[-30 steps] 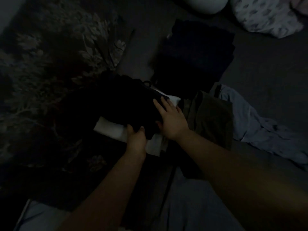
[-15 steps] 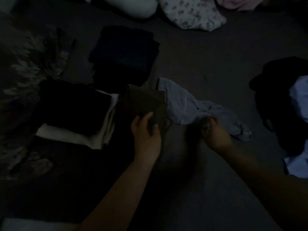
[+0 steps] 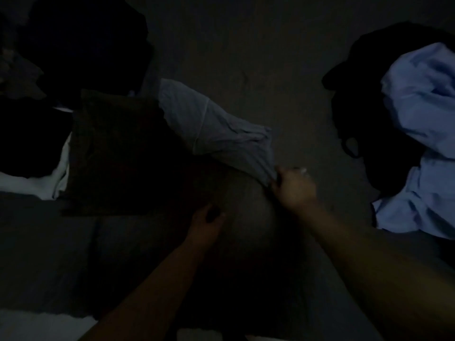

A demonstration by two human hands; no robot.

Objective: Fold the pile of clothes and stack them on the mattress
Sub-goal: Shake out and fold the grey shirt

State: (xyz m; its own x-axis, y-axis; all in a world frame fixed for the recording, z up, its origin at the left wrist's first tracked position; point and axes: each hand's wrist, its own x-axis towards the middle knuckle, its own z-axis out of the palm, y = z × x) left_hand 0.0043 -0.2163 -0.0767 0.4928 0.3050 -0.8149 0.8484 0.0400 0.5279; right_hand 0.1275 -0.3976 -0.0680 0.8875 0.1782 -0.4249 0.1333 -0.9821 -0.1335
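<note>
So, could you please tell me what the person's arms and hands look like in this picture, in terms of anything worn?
Both forearms are bare as far as the dim frame shows: no sleeves or watch visible. The left hand and right hand wear no gloves; rings cannot be made out in the dark.

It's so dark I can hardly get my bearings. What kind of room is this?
Probably a dim bedroom, seen from above a mattress. Folded clothes, such as the dark olive garment, lie at the left, an unfolded pile with a light blue shirt waits at the right, and the right hand grips a grey garment.
</note>
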